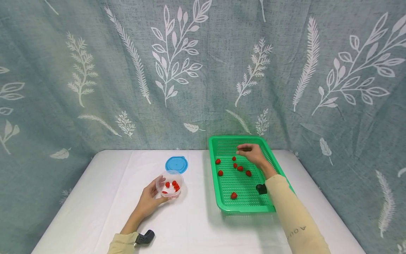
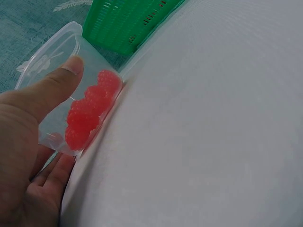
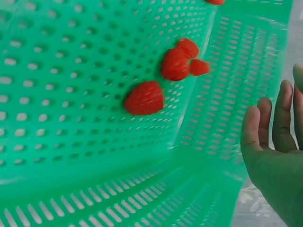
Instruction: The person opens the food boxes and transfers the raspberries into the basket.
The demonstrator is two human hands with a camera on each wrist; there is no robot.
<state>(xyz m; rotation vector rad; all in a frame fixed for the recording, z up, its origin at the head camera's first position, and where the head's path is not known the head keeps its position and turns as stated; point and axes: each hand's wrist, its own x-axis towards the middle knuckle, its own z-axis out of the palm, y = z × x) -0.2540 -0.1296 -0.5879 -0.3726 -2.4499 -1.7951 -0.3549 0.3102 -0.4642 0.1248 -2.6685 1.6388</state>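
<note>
A clear plastic cup point(image 1: 181, 180) stands on the white table, held by my left hand point(image 1: 150, 200) with the thumb on the near side and fingers round the far side. Several red raspberries point(image 2: 90, 111) lie in the bottom of the cup. Over the far part of a green perforated basket point(image 1: 214, 176) hovers my right hand point(image 1: 253, 154), its fingers loosely bent. No berry shows at its fingers in the right wrist view. Several more raspberries point(image 3: 145, 98) are scattered on the basket floor, some of them bunched together below the right hand.
A round blue lid point(image 1: 176, 164) lies flat on the table point(image 1: 127, 176), just behind the cup. Raised walls ring the basket, which stands right of the cup. A grey-green curtain point(image 1: 203, 70) with white leaf prints hangs along the table's back edge.
</note>
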